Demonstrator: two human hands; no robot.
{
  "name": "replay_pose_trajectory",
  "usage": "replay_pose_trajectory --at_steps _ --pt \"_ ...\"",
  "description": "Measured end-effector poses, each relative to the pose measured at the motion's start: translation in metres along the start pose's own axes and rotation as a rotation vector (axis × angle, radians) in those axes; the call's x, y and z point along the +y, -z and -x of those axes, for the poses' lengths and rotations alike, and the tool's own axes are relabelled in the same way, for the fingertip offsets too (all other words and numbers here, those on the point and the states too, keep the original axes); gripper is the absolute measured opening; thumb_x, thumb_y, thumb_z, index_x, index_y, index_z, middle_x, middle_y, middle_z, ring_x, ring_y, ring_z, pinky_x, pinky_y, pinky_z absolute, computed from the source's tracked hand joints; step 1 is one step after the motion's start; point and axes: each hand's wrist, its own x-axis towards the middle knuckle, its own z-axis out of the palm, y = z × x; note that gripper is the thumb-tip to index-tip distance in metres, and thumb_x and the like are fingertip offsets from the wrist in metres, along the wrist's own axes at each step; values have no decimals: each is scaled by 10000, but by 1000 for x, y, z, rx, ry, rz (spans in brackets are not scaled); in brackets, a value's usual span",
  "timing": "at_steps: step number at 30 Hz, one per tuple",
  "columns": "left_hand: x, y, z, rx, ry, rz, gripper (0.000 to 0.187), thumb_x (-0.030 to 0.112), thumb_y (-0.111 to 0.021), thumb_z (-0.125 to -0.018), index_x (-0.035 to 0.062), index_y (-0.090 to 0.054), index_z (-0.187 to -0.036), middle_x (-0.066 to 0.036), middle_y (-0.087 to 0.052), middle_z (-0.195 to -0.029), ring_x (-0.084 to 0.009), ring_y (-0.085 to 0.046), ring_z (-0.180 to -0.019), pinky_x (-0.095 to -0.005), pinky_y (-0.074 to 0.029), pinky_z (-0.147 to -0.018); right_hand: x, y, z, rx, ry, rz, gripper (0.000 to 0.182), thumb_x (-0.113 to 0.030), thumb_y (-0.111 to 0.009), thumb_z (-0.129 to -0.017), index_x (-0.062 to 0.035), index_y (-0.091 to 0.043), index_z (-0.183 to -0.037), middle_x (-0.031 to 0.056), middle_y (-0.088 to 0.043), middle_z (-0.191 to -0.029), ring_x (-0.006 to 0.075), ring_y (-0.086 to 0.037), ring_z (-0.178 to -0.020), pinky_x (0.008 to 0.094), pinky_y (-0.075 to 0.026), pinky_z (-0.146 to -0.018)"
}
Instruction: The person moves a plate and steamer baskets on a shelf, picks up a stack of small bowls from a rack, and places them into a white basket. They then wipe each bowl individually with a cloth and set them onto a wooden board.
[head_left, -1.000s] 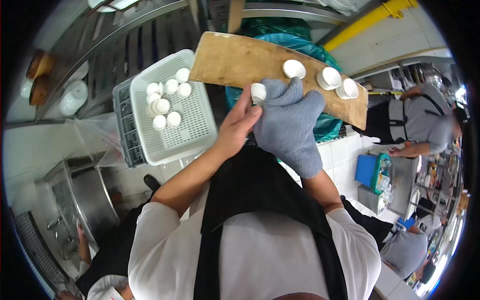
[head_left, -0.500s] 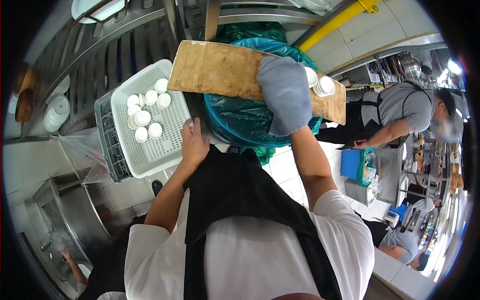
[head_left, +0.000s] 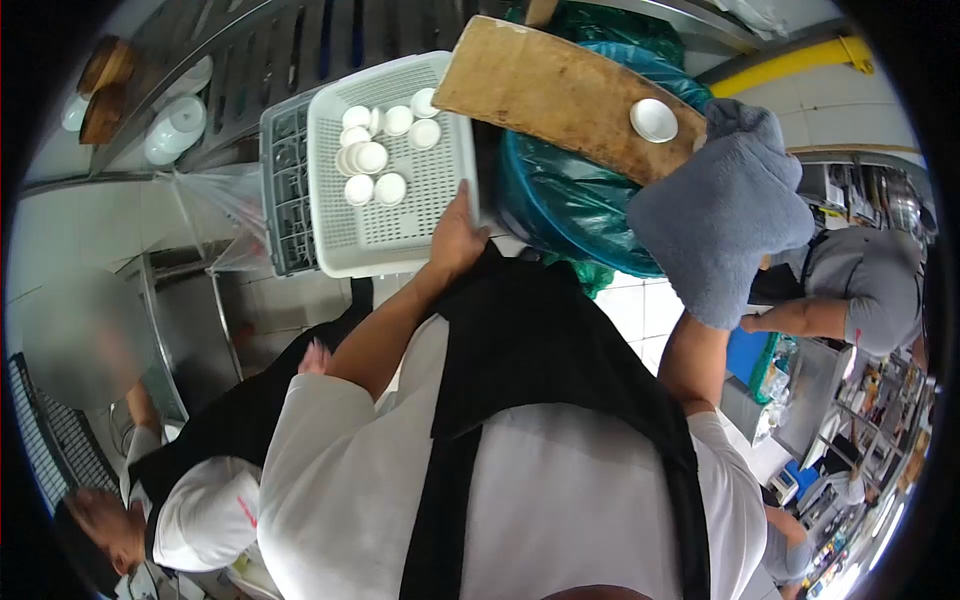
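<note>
My left hand (head_left: 457,238) is at the near right corner of a white perforated plastic basket (head_left: 430,230), its fingers closed on the rim. Several small white cups (head_left: 391,189) lie in the far half of that basket. A grey cloth (head_left: 715,210) drapes over my right hand and hides its fingers; the wrist comes out below. The cloth covers the right end of a worn wooden board (head_left: 560,85). One white cup (head_left: 653,120) sits on the board, left of the cloth.
Under the board stands a blue tub (head_left: 520,190) lined with green plastic. A grey rack (head_left: 287,180) is below the basket. One person (head_left: 205,510) works close at my left, another (head_left: 860,290) at my right. A yellow pipe (head_left: 790,70) runs behind.
My right hand with the cloth has moved right to the board's end, over where stacked cups stood. My left hand has come onto the basket's rim. The view has shifted.
</note>
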Motion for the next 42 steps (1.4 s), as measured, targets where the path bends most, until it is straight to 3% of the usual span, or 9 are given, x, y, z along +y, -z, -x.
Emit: replay_pose_trajectory --at_steps 7,9,11,17,19,22,25,36,42 --pt "-47 37 -35 246 30 -193 352 276 -656 -874 -49 -640 -1009 -250 -653 -966 -383 -629 -924 -442 -501 -816 -21 6 10 16 35 -110 219 -39 -620 -698 -54 -596 -915 53 -606 -807 237 -626 -856 315 -483 -726" --pt "-107 38 -50 218 -6 -647 325 235 -639 -840 -42 -640 -1010 -242 -656 -985 -401 -618 -936 -477 -502 -819 -27 4 9 24 48 -123 225 -35 -622 -697 -54 -598 -921 52 -609 -805 238 -629 -861 310 -487 -735" --pt "-131 41 -55 70 234 -674 296 213 -600 -848 -7 -638 -1042 -225 -657 -1013 -401 -624 -938 -477 -508 -826 -33 3 12 25 61 -140 232 -31 -625 -696 -53 -599 -926 50 -612 -802 239 -632 -866 306 -491 -744" --pt "-130 38 -62 -106 236 -732 235 130 -548 -852 11 -628 -1039 -181 -651 -1015 -354 -643 -929 -463 -520 -803 -54 6 25 -19 159 -192 247 -24 -635 -687 -51 -609 -931 49 -619 -798 241 -642 -876 293 -502 -766" --pt "-127 36 -61 29 189 -607 215 146 -572 -847 12 -631 -1004 -188 -652 -997 -341 -657 -840 -449 -528 -774 -60 12 27 -104 201 -272 245 -30 -643 -673 -51 -620 -916 52 -622 -802 241 -646 -872 291 -503 -767" --pt "-124 35 -66 320 673 695 211 189 -584 -924 -6 -595 -1003 -119 -637 -859 -213 -619 -786 -336 -527 -735 -66 22 27 -244 276 -362 243 -40 -656 -651 -52 -637 -893 57 -625 -808 241 -651 -865 289 -505 -768" --pt "-108 50 -64 357 740 1287 175 162 -554 -950 9 -578 -1031 -79 -601 -899 -179 -585 -796 -322 -529 -727 -67 28 25 -349 361 -386 241 -51 -668 -630 -53 -655 -870 61 -629 -814 241 -657 -859 286 -507 -769" --pt "144 102 -3 -44 3 1144 141 87 -578 -946 -12 -607 -1043 -23 -638 -908 -65 -561 -753 -207 -462 -703 -74 -50 44 140 769 485 304 -258 -643 -690 -4 -536 -818 61 -452 -691 168 -401 -592 361 -264 -421" --pt "170 89 0 3 -255 853 238 96 -540 -978 -37 -573 -1173 -30 -635 -1014 -73 -563 -888 -211 -442 -814 -67 -27 30 -211 575 261 313 -254 -663 -622 -12 -563 -792 107 -484 -661 234 -475 -624 410 -276 -456"
